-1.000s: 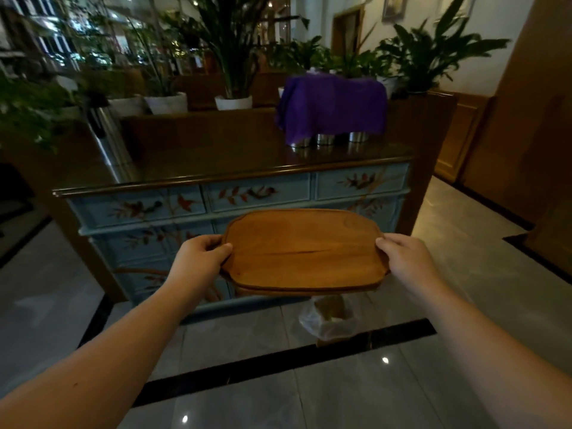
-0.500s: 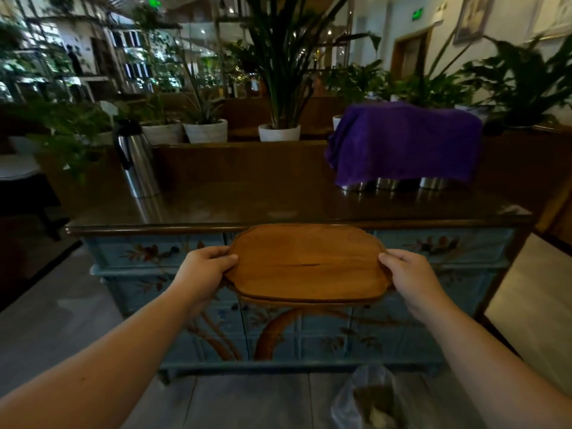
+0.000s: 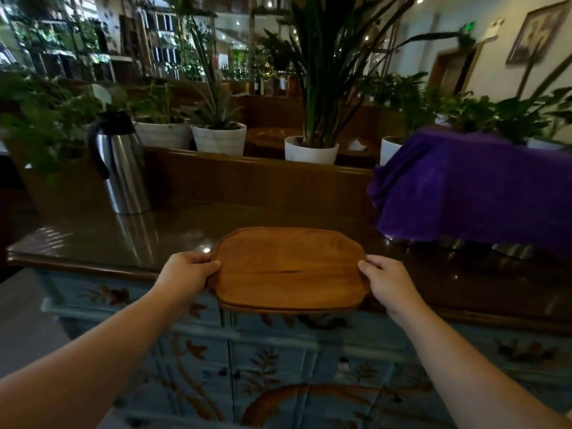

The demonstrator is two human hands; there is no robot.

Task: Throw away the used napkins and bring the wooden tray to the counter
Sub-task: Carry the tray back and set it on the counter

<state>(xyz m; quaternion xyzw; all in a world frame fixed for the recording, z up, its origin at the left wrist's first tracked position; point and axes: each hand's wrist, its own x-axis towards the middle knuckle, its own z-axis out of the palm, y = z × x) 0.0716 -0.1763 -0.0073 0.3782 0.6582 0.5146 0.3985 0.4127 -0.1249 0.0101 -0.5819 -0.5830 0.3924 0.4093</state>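
I have the tray (image 3: 289, 269) by its two short ends, my left hand (image 3: 185, 275) curled over one edge and my right hand (image 3: 388, 281) pinching the other, fingers closed on the wood on both sides. It is bare, no napkins on it, so I judge only the putting-down is left. The tray hangs level over the front edge of the counter (image 3: 173, 239), its far half above the glossy top and its near half out past the lip; I cannot tell whether the underside touches yet.

What worries me is letting go too soon. With so much of it overhanging, a release here could tip it toward me and onto the floor. The top looks slick (it mirrors the jug (image 3: 120, 168) clearly), so a tray set down at a slant may skate. The purple cloth (image 3: 470, 193) sits near on the right; pushing the tray in crooked could catch its hem or knock whatever it covers.
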